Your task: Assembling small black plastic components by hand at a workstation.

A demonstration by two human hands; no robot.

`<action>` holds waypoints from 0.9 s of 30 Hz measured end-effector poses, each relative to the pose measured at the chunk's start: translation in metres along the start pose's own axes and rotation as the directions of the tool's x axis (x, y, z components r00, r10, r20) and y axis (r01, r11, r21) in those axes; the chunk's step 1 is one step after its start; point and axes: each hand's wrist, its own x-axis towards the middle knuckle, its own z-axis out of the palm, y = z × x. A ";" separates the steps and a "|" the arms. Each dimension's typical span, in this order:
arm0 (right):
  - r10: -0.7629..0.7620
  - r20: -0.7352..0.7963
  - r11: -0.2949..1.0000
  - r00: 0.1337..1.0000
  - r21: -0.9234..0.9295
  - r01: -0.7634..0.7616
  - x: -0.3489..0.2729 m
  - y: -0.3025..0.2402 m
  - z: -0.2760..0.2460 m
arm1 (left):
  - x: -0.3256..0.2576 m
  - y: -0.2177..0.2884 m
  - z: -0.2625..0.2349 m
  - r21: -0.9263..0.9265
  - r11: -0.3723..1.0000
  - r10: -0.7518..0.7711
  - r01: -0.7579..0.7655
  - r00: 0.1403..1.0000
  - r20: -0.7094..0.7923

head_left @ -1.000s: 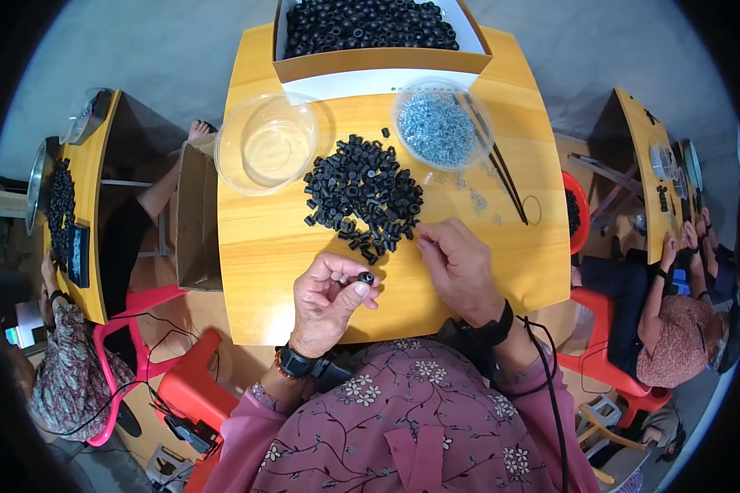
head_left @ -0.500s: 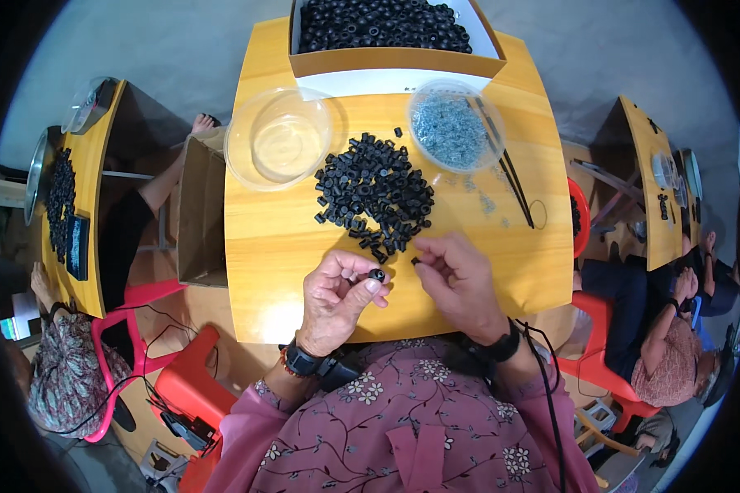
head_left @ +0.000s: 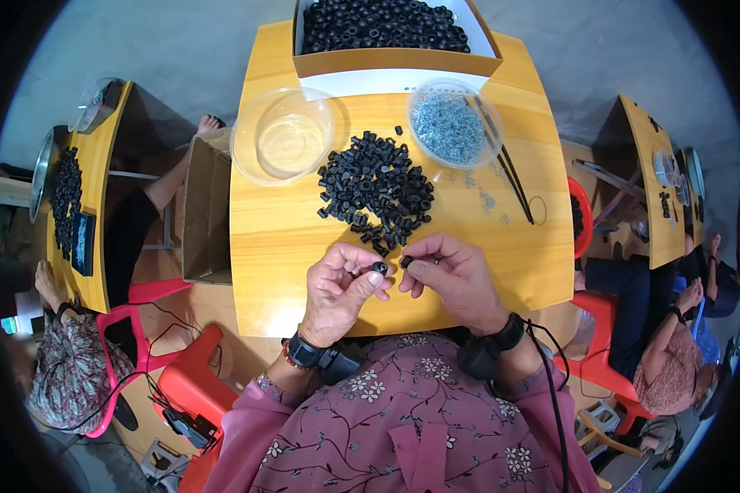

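Observation:
Between thumb and fingers, my left hand [head_left: 337, 289] pinches a round black rubber piece [head_left: 379, 268] with a hole facing up. Close beside it, my right hand [head_left: 450, 275] holds a small black cylindrical piece [head_left: 406, 261] in its fingertips. The two pieces are a short gap apart, above the table's near edge. Just beyond my hands lies a loose pile of small black cylinders [head_left: 376, 187]. A clear bowl [head_left: 240, 148] stands left of the pile, and another clear bowl of small bluish transparent parts [head_left: 448, 127] stands to its right.
A cardboard box of black round pieces [head_left: 386, 25] stands at the far table edge. Black tweezers [head_left: 510, 177] lean from the right bowl, with clear bits scattered nearby. An open carton [head_left: 205, 214] is left of the table. People work at tables on both sides.
My right hand has moved left with the small cylinder, bringing it near the round piece in my left hand. My left hand stays almost in place.

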 end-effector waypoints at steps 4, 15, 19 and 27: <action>-0.011 0.006 1.000 1.000 0.029 0.011 0.004 0.006 0.001 | 0.000 0.001 0.000 0.000 1.000 -0.012 0.012 1.000 0.003; -0.115 0.038 0.988 0.993 -0.097 0.118 0.010 0.005 0.012 | 0.001 0.003 -0.001 -0.042 0.999 -0.017 0.018 1.000 0.017; -0.166 0.043 0.964 0.985 -0.205 0.171 0.010 0.006 0.012 | 0.001 0.002 -0.002 -0.049 0.999 -0.017 0.018 1.000 0.018; -0.268 0.082 0.927 0.960 -0.251 0.280 0.011 0.002 0.018 | 0.001 0.001 -0.002 -0.048 0.999 -0.024 0.024 1.000 0.015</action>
